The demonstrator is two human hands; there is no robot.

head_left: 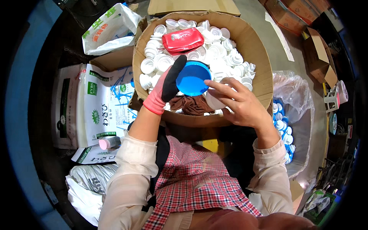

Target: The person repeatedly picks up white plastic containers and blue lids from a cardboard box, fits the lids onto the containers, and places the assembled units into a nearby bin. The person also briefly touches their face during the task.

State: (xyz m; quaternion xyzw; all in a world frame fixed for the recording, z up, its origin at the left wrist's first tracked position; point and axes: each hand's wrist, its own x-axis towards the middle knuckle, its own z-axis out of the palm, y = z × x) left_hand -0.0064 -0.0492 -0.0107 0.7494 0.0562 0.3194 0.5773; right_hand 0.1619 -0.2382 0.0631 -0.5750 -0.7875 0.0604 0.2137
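My left hand (pixel 167 87), in a pink glove with black fingers, grips a round, shallow blue plastic cap (pixel 193 79) by its left side, the hollow face turned up toward me. My bare right hand (pixel 241 100) reaches in from the right, index fingertip against the cap's right rim. Below those fingers a translucent white plastic piece (pixel 214 100) shows, seemingly pinched against the thumb; the fingers partly hide it. Both hands are over a cardboard box (pixel 257 50) filled with white plastic caps (pixel 163 61). A red pouch (pixel 183 41) lies on the caps, and a brown cloth (pixel 191 105) is near the box's front edge.
At the right, a plastic-lined container (pixel 303 153) holds blue-and-white caps (pixel 283 132). Printed plastic sacks (pixel 100 99) and a small pink-capped bottle (pixel 110 143) are on the left. A white bag (pixel 111 28) stands back left, an opened carton (pixel 320 57) back right.
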